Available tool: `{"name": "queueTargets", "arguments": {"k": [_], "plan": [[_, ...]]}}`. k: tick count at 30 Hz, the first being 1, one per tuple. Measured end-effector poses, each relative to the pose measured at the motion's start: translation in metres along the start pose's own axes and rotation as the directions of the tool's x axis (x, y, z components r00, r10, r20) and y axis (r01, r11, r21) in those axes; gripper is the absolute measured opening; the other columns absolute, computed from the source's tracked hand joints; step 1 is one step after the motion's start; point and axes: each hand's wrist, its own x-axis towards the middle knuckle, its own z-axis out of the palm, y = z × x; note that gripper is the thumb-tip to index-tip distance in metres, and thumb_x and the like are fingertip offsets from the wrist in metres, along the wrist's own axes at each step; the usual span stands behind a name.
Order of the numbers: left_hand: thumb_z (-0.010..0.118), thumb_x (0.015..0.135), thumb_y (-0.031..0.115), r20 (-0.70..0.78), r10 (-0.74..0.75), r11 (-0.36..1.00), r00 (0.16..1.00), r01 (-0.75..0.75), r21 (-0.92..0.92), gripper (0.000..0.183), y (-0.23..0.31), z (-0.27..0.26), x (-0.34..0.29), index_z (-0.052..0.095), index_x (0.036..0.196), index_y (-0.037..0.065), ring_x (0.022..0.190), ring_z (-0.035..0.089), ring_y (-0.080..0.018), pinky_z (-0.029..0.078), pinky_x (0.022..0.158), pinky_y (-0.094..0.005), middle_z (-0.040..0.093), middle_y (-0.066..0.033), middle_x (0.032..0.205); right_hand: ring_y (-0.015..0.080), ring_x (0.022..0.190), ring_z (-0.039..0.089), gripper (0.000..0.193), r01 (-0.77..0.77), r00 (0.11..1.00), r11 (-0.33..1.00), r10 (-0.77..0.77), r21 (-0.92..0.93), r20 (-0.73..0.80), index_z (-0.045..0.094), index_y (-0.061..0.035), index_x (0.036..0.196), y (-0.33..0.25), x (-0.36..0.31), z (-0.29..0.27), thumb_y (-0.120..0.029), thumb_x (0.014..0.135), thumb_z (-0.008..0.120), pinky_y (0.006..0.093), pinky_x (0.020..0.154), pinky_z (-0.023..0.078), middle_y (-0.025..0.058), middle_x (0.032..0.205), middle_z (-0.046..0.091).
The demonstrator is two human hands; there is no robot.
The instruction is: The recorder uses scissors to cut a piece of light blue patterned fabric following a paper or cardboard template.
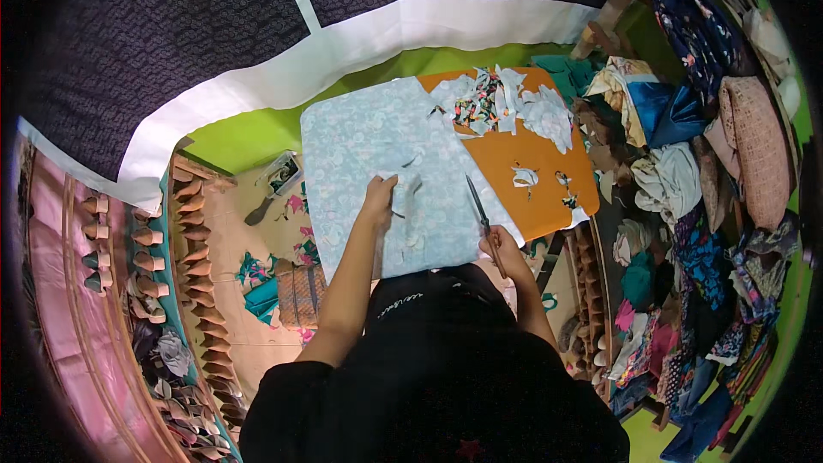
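Note:
My right hand point(506, 253) is closed around dark metal scissors point(479, 210), whose blades point up and away over the board. My left hand point(380, 199) is closed, its thumb and fingers at a small pale scrap of fabric point(410, 199), blurred by motion. Beneath both lies a pale blue patterned fabric point(360, 137), spread over most of an orange-brown tabletop point(527, 201). On the tabletop's far right sits a pile of cut scraps point(493, 99), pale with dark floral sides. Two smaller scraps point(525, 177) lie nearer, right of the scissors.
Rows of shoe forms point(195, 266) stand on racks at left. Heaped fabrics point(664, 180) fill the shelves at right. On the floor are a clear box point(281, 173), a brown patterned bundle point(300, 296) and green scraps point(260, 296). A dark curtain point(189, 43) hangs at the far side.

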Motion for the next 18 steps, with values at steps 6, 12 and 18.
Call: {"name": "queueTargets", "arguments": {"k": [6,12,18], "plan": [[0.047,0.084,0.015,0.036,0.207,0.975,0.978,-0.204,-0.089,0.034,0.034,0.043,-0.058,0.038,0.108,-0.006,0.086,0.055,-0.0239,0.047,0.071,-0.0333,0.052,-0.0161,0.099,0.0064,0.058,0.04,0.034,0.182,0.952,0.966,-0.127,-0.183,0.278,0.048,-0.0018,0.099,-0.021,0.01,-0.029,-0.033,0.086,0.045,0.0184,0.051,0.033,-0.0008,0.067,0.042],[0.052,0.08,0.011,0.261,0.274,0.916,0.926,-0.169,-0.364,0.041,0.055,0.07,-0.087,0.036,0.116,0.0,0.088,0.055,-0.0205,0.046,0.077,-0.0335,0.051,-0.0097,0.103,0.0072,0.07,0.042,0.038,0.191,0.863,0.981,-0.162,-0.013,0.479,0.043,-0.0013,0.107,-0.037,0.018,-0.041,-0.033,0.086,0.044,0.0174,0.057,0.034,0.0007,0.077,0.044],[0.054,0.072,-0.003,0.332,0.401,0.891,0.854,-0.28,-0.358,0.057,0.064,0.1,-0.109,0.031,0.123,0.003,0.095,0.052,-0.0192,0.046,0.078,-0.0339,0.048,-0.0098,0.114,0.0083,0.081,0.043,0.047,0.318,0.787,0.944,-0.317,0.092,0.529,0.04,-0.0001,0.11,-0.055,0.024,-0.044,-0.04,0.085,0.045,0.0178,0.072,0.036,0.0024,0.09,0.045]]}}
